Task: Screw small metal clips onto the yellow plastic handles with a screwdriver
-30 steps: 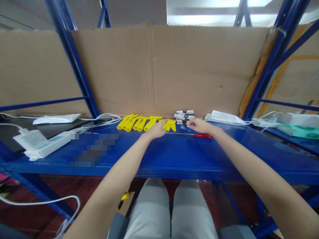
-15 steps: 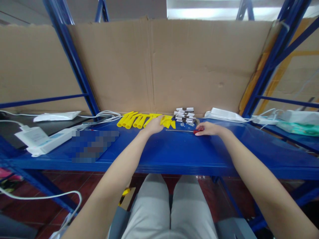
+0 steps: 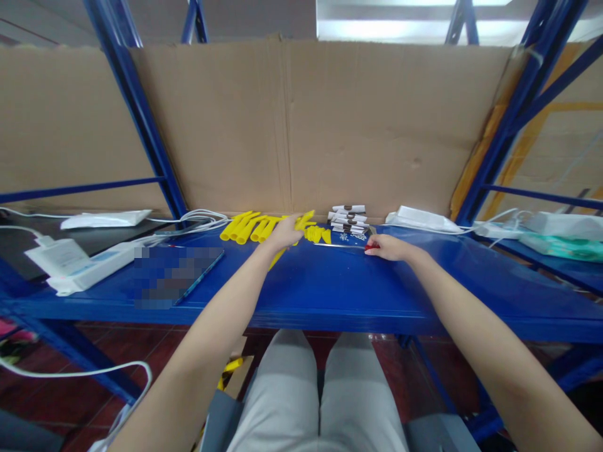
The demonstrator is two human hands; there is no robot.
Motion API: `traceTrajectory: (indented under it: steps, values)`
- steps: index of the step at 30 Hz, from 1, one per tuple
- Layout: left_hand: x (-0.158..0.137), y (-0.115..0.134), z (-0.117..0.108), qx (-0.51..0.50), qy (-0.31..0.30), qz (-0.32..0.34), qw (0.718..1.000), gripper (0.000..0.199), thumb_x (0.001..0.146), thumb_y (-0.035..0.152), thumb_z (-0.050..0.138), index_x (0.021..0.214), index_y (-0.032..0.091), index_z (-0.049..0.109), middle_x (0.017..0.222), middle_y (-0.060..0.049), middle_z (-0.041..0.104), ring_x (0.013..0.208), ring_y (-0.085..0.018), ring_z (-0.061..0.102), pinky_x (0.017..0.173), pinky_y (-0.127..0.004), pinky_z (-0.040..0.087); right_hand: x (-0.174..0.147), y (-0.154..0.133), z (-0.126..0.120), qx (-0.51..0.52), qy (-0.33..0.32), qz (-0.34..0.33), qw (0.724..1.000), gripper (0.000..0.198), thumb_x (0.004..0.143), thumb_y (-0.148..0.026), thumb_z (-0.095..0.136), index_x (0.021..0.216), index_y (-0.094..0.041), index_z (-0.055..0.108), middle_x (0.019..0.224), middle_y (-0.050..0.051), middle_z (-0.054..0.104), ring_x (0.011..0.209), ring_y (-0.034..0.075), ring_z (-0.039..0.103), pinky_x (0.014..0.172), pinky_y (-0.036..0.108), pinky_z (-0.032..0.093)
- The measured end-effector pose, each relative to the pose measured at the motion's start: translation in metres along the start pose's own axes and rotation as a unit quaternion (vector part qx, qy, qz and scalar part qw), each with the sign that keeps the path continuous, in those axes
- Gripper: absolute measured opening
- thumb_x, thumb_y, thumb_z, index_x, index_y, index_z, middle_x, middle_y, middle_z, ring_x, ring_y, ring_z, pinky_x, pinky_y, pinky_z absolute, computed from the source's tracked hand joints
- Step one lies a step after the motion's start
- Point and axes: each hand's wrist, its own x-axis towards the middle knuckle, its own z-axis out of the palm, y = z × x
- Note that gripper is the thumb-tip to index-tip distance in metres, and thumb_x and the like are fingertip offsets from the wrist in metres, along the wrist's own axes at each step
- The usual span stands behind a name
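Observation:
My left hand (image 3: 283, 233) is closed around a yellow tube-like part (image 3: 306, 218), whose ends stick out above and below the fingers. Beside it, more yellow tubes (image 3: 242, 229) with flared ends lie in a row against the cardboard. My right hand (image 3: 390, 247) grips the red handle of a screwdriver (image 3: 346, 245), its metal shaft lying leftward along the blue shelf (image 3: 330, 285). Between the hands sit small yellow pieces (image 3: 318, 235). Small silvery bits, perhaps screws (image 3: 345, 238), lie in front of stacked white rolls with dark bands (image 3: 348, 221).
A cardboard sheet (image 3: 377, 125) walls off the back. To the left are a flat dark device (image 3: 202, 270), partly blurred out, a white power strip (image 3: 106, 260) and coiled cables (image 3: 207, 218). At the right back lies a white box (image 3: 424, 218). Blue posts (image 3: 146, 132) frame the shelf.
My left hand has drawn slightly left and lifted a yellow tube from the row, now tilted in its grasp. My right hand has shifted a little left with the screwdriver handle.

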Motion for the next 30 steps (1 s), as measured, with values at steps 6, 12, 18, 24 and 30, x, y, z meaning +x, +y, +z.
traceTrajectory:
  steps: [6, 12, 18, 24, 30]
  values:
    - [0.008, 0.007, -0.015, -0.14, -0.008, -0.02, 0.99, 0.038, 0.071, 0.004, 0.046, 0.109, 0.008, 0.053, 0.044, 0.007, 0.044, 0.033, -0.009, 0.042, 0.043, -0.02, 0.039, -0.002, -0.005, -0.005, 0.002, 0.068, 0.018, 0.998, 0.011, 0.081, -0.028, 0.051, 0.081, -0.018, 0.054, 0.077, 0.006, 0.065, 0.069, 0.018, 0.059, 0.064, 0.027, 0.044]
    - [0.002, -0.004, -0.013, -0.203, -0.039, -0.011, 0.978, 0.01, 0.074, 0.009, 0.047, 0.081, 0.017, 0.048, 0.041, 0.008, 0.043, 0.031, -0.008, 0.041, 0.04, -0.02, 0.038, -0.001, -0.009, -0.007, 0.016, 0.14, 0.006, 0.99, 0.01, 0.081, -0.026, 0.051, 0.084, -0.017, 0.054, 0.08, 0.008, 0.066, 0.071, 0.019, 0.058, 0.066, 0.028, 0.044]
    - [-0.004, -0.013, -0.007, -0.235, -0.052, -0.04, 0.97, 0.011, 0.074, 0.014, 0.049, 0.066, 0.019, 0.041, 0.043, 0.005, 0.045, 0.032, -0.009, 0.043, 0.039, -0.022, 0.037, -0.003, -0.016, -0.008, 0.033, 0.167, -0.008, 0.985, 0.012, 0.082, -0.027, 0.052, 0.087, -0.017, 0.055, 0.085, 0.009, 0.066, 0.076, 0.02, 0.059, 0.069, 0.029, 0.043]
    - [-0.002, -0.015, -0.005, -0.268, -0.078, -0.072, 0.958, 0.015, 0.071, 0.012, 0.048, 0.06, 0.019, 0.04, 0.039, 0.004, 0.045, 0.031, -0.009, 0.041, 0.035, -0.021, 0.034, -0.005, -0.019, -0.009, 0.031, 0.167, -0.042, 0.985, 0.01, 0.081, -0.028, 0.052, 0.081, -0.018, 0.054, 0.084, 0.008, 0.066, 0.074, 0.019, 0.059, 0.068, 0.028, 0.043]
    - [-0.004, -0.016, -0.003, -0.303, -0.091, -0.107, 0.943, 0.016, 0.071, 0.008, 0.046, 0.057, 0.017, 0.042, 0.042, 0.004, 0.045, 0.032, -0.008, 0.041, 0.036, -0.021, 0.034, -0.003, -0.018, -0.006, 0.01, 0.144, -0.065, 0.987, 0.01, 0.079, -0.028, 0.052, 0.075, -0.019, 0.052, 0.077, 0.007, 0.065, 0.069, 0.018, 0.057, 0.064, 0.028, 0.041]
